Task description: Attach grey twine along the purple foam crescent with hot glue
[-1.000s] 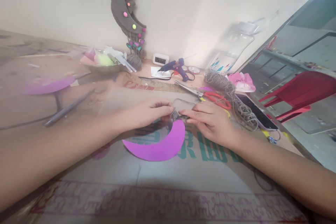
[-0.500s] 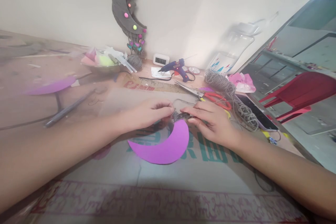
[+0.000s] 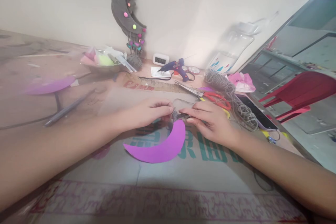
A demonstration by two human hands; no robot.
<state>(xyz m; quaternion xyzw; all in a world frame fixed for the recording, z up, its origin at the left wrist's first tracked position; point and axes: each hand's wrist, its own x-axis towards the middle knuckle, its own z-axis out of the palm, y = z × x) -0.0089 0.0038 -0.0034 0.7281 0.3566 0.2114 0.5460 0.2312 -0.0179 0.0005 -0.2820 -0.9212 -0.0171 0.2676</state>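
Observation:
A purple crescent cut-out (image 3: 160,150) hangs between my hands, its upper end wound with grey yarn (image 3: 175,114). My left hand (image 3: 156,112) is closed in a pinch at the wrapped end, from the left. On the other side, my right hand (image 3: 208,120) pinches a small dark grey bundle of yarn with thumb and fingers. A thin strand loops up behind the fingertips. The exact grip of the left fingertips is partly hidden.
Behind my right hand lie orange-handled scissors (image 3: 216,100), a skein of grey yarn (image 3: 222,85) and a phone (image 3: 258,112). A blue glue gun (image 3: 175,67) and a small clock (image 3: 161,58) stand by the wall. A bowl (image 3: 98,68) and a pen (image 3: 69,108) are at left.
The purple crescent has swung slightly to the left, its free tip shifting left. Both hands stay nearly in place, still pinching at the wrapped end.

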